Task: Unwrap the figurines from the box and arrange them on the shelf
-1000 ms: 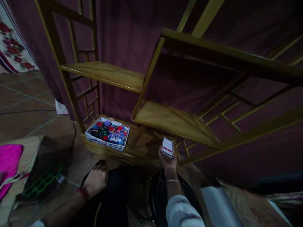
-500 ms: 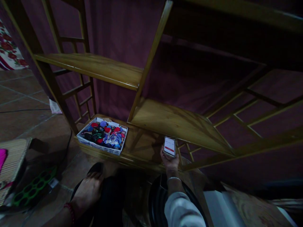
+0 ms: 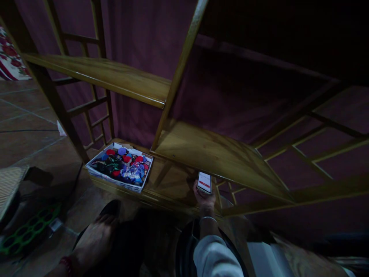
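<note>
My right hand (image 3: 205, 198) is closed around a smartphone (image 3: 204, 182), holding it screen up just below the front edge of a wooden shelf. Its lit screen is white with a red bar; the writing is too small to read. My left hand (image 3: 96, 238) rests palm down over my dark-clad knee. Its fingers drape loosely, hold nothing, and look blurred. Between the hands and farther off, a shallow white box (image 3: 113, 182) sits on the unit's bottom board, filled with small red, blue and purple items and shiny packets.
A wooden shelf unit (image 3: 115, 77) stands before a dark purple curtain (image 3: 144, 30). To the lower right is a round black object (image 3: 181, 246) beneath my right forearm. A green tray with round holes (image 3: 27, 232) lies on the tiled floor (image 3: 34, 107) at left.
The view has shifted slightly, so the shelf's left side and the box appear farther left. My right hand still holds the smartphone, and my left hand stays on the knee.
</note>
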{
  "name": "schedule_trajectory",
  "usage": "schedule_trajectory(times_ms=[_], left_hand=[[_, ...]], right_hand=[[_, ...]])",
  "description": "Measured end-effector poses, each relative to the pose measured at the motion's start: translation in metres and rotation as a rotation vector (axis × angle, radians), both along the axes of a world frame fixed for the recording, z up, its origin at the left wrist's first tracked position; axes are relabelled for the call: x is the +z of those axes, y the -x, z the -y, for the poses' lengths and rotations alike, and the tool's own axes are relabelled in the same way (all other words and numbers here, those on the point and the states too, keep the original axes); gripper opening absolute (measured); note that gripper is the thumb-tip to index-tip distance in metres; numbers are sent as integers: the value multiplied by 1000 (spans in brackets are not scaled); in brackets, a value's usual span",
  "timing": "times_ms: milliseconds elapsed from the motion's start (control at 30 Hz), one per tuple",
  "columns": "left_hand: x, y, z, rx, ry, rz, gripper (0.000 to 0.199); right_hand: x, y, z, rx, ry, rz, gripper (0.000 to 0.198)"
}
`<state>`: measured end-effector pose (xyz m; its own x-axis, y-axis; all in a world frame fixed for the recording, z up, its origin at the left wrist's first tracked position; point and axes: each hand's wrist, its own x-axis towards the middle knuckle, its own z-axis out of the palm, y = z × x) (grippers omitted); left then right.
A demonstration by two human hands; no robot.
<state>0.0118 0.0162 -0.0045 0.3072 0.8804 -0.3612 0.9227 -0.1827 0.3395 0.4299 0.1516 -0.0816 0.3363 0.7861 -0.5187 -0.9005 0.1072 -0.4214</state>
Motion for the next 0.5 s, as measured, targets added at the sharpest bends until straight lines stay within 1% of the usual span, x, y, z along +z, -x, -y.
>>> schedule_trajectory(times_ms=[133, 300, 400, 500], left_hand=[[2, -3, -2, -2, -2, 0, 31], [-1, -3, -1, 2, -5, 31, 32], [-3, -2, 0, 11, -6, 26, 32], [-3, -2, 0, 6, -2, 14, 31]], right_hand=[[-1, -5, -2, 27, -5, -16, 40], [-5, -9, -3, 10, 0, -53, 37], [-6, -10, -3, 27, 0, -21, 33], [-5, -9, -3, 14, 33, 6, 32]])
